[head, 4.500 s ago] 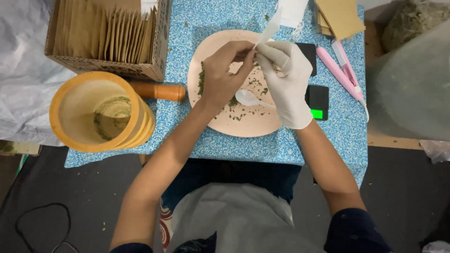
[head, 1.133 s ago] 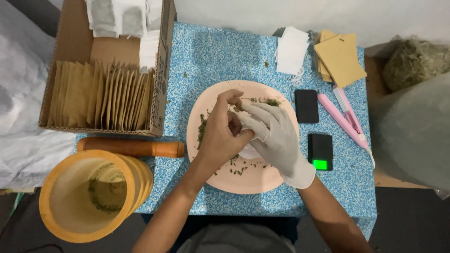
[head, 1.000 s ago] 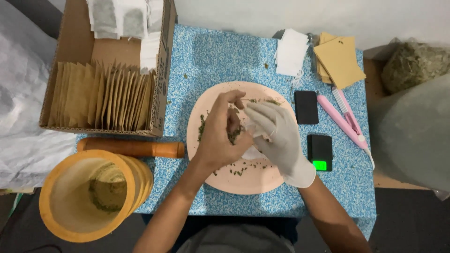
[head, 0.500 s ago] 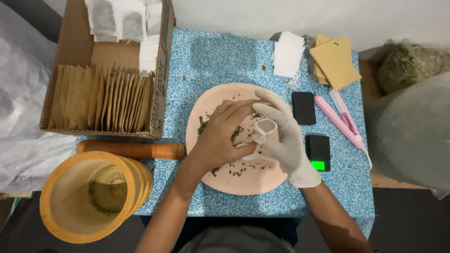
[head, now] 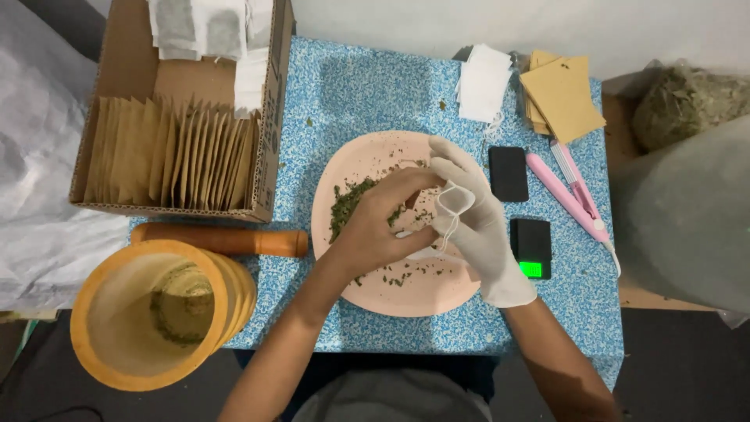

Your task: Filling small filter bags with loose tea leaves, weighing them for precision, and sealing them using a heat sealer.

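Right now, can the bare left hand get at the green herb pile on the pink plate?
Probably yes. The left hand hovers over the pink plate, and the herb pile lies open just beside its fingers. The gloved right hand with its small white bag stays on the other side.

a blue-and-white speckled table cover [head: 367,86] is showing under a pale pink plate [head: 367,156] that is carrying dark green dried leaf [head: 344,205]; the right hand [head: 473,223] is wearing a white glove and is pinching a white mesh bag [head: 455,199], while the left hand [head: 379,227] is bare. the mortar [head: 156,312] is showing yellow-orange, the pestle [head: 223,240] orange-brown, the cardboard box [head: 269,117] brown with tan envelopes [head: 172,152]. a pink sealer [head: 566,195] is lying by two black devices, one [head: 531,248] glowing green.
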